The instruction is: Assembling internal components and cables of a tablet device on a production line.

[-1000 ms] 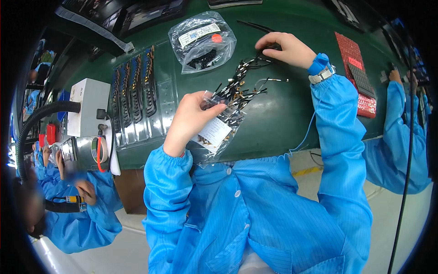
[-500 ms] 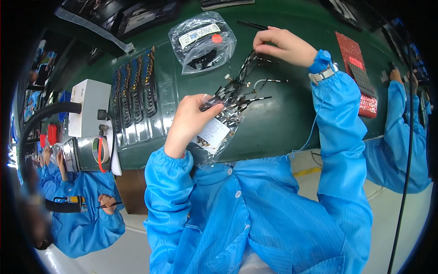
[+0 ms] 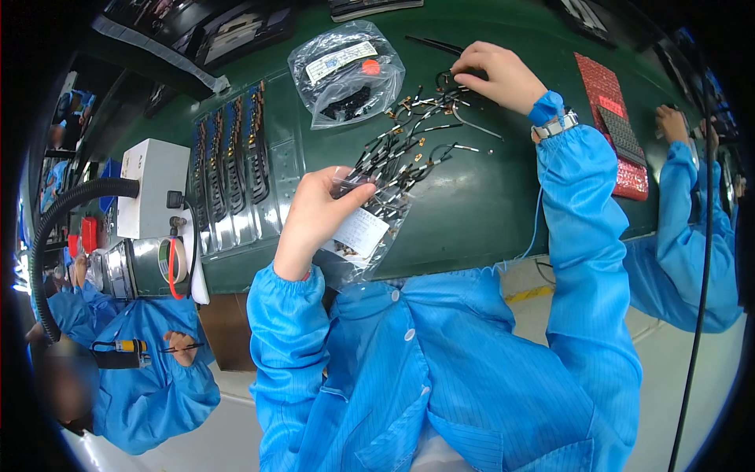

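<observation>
My left hand (image 3: 314, 208) grips a clear plastic bag (image 3: 334, 263) with a white label on it. Short black-and-white cables (image 3: 393, 149) with small gold connectors spill from the bag's mouth onto the green table. Beyond them, my right hand (image 3: 503, 77) is curled, thumb and fingers closed on the far ends of some cables at its fingertips; the exact grip is partly hidden. Just behind that hand, dark tweezers (image 3: 431, 42) lie on the table, one end covered by the fingers. A white label lies along the cable bag's front.
A clear bag of black parts (image 3: 346, 75) lies behind the cables. Left of it are rows of dark strips (image 3: 228, 153) in a clear tray, a white box (image 3: 153, 189) with a black hose, and a tape roll (image 3: 173, 259). Red bubble wrap (image 3: 602, 86) lies right. Co-workers sit both sides.
The cables have spread out from a tight bunch into a looser fan across the table. My right hand has shifted slightly right, and my left hand with the bag slightly left and down.
</observation>
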Motion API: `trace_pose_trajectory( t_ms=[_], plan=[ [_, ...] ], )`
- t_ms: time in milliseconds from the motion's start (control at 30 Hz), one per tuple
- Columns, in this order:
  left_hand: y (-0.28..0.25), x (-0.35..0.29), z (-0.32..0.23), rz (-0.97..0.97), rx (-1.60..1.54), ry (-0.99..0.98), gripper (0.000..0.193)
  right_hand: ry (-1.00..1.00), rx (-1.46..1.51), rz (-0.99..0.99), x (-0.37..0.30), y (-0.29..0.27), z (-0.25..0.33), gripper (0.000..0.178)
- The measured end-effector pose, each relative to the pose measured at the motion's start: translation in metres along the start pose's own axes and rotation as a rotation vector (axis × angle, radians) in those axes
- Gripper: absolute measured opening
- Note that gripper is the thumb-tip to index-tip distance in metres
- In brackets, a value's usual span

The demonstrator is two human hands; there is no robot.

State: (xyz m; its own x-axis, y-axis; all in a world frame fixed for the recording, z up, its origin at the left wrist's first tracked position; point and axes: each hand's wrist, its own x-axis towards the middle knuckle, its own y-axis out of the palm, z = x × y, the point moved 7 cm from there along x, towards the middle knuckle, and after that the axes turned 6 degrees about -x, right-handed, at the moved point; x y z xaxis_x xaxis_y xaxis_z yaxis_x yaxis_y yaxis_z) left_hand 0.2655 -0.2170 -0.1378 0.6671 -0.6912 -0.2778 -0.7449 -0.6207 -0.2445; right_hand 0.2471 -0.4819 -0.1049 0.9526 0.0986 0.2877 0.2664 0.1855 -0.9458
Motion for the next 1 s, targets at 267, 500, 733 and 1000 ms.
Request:
trace_pose_trajectory(
  t_ms=[267, 500, 733, 1000],
  plan=[
    [-0.004, -0.01, -0.013, -0.084, -0.285, 0.192, 0.02, 0.075, 0.573, 0.067, -0.015, -0.038, 0.06, 0.028],
    [-0.005, -0.001, -0.032, -0.212, -0.461, 0.385, 0.02, 0.175, 1.053, 0.309, -0.037, -0.015, 0.071, 0.055],
    [-0.003, 0.003, -0.041, -0.184, -0.53, 0.466, 0.025, 0.163, 1.516, 0.232, 0.001, -0.011, 0.11, 0.053],
    [-0.01, 0.001, -0.05, -0.26, -0.546, 0.569, 0.026, 0.257, 1.612, 0.014, -0.004, -0.022, 0.092, 0.034]
  ],
)
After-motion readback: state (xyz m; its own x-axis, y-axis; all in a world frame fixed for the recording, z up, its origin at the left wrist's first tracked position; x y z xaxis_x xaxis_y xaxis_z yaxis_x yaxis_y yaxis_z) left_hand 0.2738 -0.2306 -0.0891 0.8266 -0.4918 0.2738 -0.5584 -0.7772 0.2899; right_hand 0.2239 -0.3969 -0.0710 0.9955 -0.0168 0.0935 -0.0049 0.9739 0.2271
